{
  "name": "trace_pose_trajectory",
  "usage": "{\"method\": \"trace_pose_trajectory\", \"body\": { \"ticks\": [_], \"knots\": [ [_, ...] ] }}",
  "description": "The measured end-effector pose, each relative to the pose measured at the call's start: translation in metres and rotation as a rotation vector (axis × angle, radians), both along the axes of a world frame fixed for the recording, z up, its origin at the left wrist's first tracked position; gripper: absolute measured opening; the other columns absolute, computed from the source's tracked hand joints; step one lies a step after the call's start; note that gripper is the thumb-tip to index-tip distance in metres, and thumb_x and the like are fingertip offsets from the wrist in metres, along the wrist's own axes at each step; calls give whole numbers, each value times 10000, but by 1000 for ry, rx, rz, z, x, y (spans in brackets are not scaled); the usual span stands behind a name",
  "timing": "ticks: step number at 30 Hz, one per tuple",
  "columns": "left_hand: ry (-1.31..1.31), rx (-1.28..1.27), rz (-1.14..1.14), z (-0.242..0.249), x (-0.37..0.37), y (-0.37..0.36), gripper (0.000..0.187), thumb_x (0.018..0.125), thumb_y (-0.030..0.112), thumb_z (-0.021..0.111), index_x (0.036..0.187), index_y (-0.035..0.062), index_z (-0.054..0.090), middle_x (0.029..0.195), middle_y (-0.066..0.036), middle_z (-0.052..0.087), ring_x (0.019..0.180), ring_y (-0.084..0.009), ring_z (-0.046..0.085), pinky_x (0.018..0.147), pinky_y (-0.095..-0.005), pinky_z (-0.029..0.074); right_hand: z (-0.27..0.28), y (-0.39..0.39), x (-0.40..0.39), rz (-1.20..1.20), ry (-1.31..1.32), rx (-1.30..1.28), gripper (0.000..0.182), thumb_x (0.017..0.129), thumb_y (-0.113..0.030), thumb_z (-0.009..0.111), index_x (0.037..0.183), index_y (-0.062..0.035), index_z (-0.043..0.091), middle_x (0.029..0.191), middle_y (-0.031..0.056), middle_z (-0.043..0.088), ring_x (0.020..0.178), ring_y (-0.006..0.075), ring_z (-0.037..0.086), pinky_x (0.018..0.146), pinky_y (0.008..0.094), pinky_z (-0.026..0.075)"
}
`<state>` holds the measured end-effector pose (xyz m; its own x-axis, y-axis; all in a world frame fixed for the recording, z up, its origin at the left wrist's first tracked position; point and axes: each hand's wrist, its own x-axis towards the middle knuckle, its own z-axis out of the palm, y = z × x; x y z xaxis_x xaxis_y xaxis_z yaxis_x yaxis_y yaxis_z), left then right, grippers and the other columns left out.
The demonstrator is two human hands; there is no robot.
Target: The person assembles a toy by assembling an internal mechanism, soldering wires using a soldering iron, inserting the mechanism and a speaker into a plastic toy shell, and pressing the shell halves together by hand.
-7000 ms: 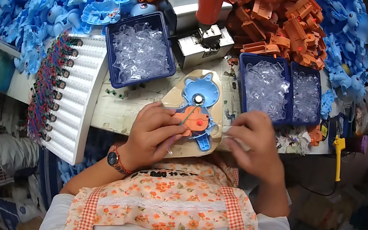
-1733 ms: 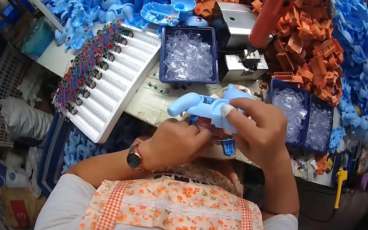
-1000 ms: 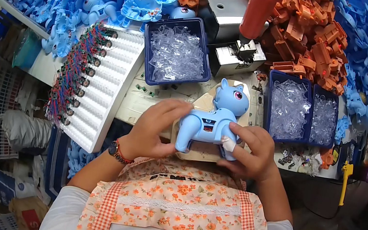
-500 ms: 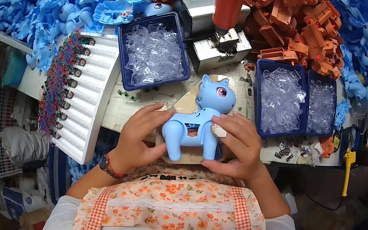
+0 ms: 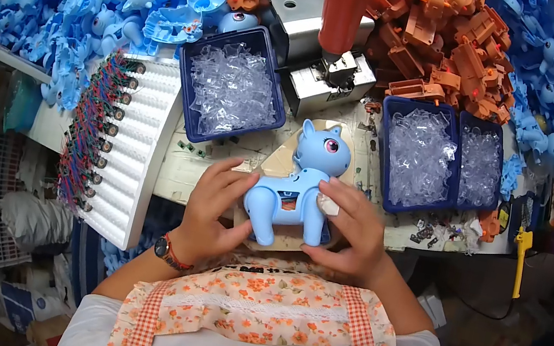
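Currently, both hands grasp the blue toy pony [image 5: 296, 191], which lies on its side on the tan fixture board [image 5: 279, 159] at the near edge of the workbench [image 5: 178, 167]. The left hand [image 5: 212, 206] cups the pony's rear and hind leg, fingers spread along the body. The right hand [image 5: 348, 230] wraps the front leg and chest; a white piece, possibly tape or a fingertip cover, shows at its index finger. The pony's head points away from the person, with one pink eye facing up. An orange part shows through an opening in the pony's flank.

Beyond the pony's head stand the metal press [image 5: 313, 53] and its red tool body [image 5: 344, 3]. Left of the pony sits a blue bin of clear parts [image 5: 230, 83]; right of the pony sit two more blue bins [image 5: 440, 153]. Farther left of the pony lies a white foam tray [image 5: 137, 148] with wired components along its far edge.
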<state>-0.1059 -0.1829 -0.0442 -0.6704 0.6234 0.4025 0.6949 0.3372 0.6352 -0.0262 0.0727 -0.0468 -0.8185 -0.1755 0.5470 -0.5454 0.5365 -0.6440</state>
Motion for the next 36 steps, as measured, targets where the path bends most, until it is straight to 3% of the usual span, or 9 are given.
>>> {"method": "trace_pose_trajectory", "body": {
  "ticks": [8, 11, 16, 19, 24, 27, 31, 34, 36],
  "knots": [
    [11, -28, -53, 26, -10, -6, 567, 706, 152, 718, 1250, 28, 619, 1095, -176, 650, 1092, -377, 586, 931, -437, 483, -2, -2, -2, -19, 86, 22, 619, 602, -171, 824, 1158, 4, 614, 1268, 229, 609, 1166, 425, 597, 989, 493, 474],
    [64, -151, -43, 45, -31, 13, 390, 764, 187, 715, 1132, 57, 689, 1057, -161, 674, 938, -329, 661, 820, -377, 532, 0, -2, -1, -20, 86, 16, 573, 617, -176, 817, 1122, 8, 616, 1250, 236, 617, 1161, 428, 601, 975, 488, 486],
    [29, -183, 30, 40, -50, 86, 420, 734, 280, 793, 1102, 100, 704, 944, -138, 644, 885, -318, 634, 754, -398, 516, 4, 0, -1, -14, 78, 51, 556, 633, -187, 819, 1110, 14, 617, 1251, 241, 613, 1158, 436, 602, 944, 477, 508],
    [-33, -217, 40, 35, -52, 90, 467, 703, 302, 828, 1107, 105, 703, 893, -126, 612, 841, -311, 612, 711, -406, 497, 9, 0, 2, -44, 37, 66, 542, 642, -231, 843, 1103, -12, 660, 1273, 172, 613, 1145, 381, 619, 906, 429, 536],
    [-44, -205, 50, 34, -51, 89, 481, 709, 303, 831, 1124, 95, 702, 922, -136, 598, 862, -316, 602, 721, -405, 492, 19, 13, -8, 49, 5, 70, 595, 644, -287, 864, 1115, -1, 639, 1245, 202, 625, 1118, 405, 627, 903, 444, 530],
    [25, -319, 40, 43, -51, 91, 511, 712, 336, 815, 1159, 124, 689, 860, -107, 624, 798, -291, 628, 665, -400, 508, 33, 37, -22, 190, -86, 70, 390, 712, -256, 820, 985, -13, 684, 1174, 186, 662, 1006, 345, 679, 783, 381, 555],
    [169, -380, 49, 42, -46, 93, 544, 715, 387, 796, 1186, 144, 676, 717, -52, 627, 645, -248, 633, 552, -372, 497, 95, 52, -78, -141, 223, -83, 490, 706, -148, 824, 1145, -11, 656, 1167, 175, 652, 1034, 251, 648, 818, 350, 527],
    [197, -361, 60, 41, -43, 89, 529, 736, 386, 788, 1187, 131, 677, 693, -46, 625, 611, -239, 631, 537, -360, 491, 128, 22, -144, -137, 358, -188, 869, 689, -287, 889, 1397, -45, 448, 1264, 139, 581, 1121, 254, 589, 907, 361, 484],
    [205, -335, 66, 40, -42, 86, 516, 751, 379, 783, 1188, 125, 678, 687, -43, 626, 598, -236, 630, 533, -356, 490, 133, 0, -176, -117, 294, -233, 726, 714, -304, 875, 1299, -69, 516, 1072, 107, 659, 936, 204, 659, 817, 351, 529]
  ]
}}
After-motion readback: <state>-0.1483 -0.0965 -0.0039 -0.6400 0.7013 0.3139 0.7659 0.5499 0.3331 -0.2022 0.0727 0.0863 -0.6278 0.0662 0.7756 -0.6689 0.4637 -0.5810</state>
